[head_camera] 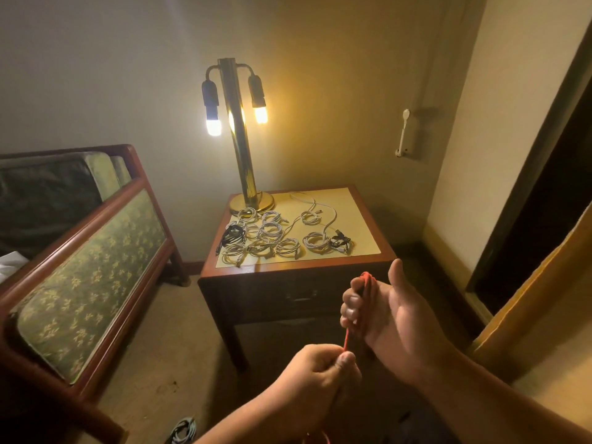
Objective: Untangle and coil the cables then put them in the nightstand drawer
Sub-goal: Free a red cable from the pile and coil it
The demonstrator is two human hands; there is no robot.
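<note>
The right hand (384, 312) curls its fingers round red cable (367, 279) loops; the left hand (315, 371) pinches its strand below, before the nightstand (298, 268) bearing coiled cables (270, 230)

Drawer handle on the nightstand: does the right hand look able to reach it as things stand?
Probably yes for reach: nothing stands between the right hand and the drawer handle. But its fingers are wrapped in the red cable, so gripping looks awkward.

Coiled cables (272, 233) on nightstand (365, 256), lamp (243, 149) behind, bench (89, 248) left.
</note>
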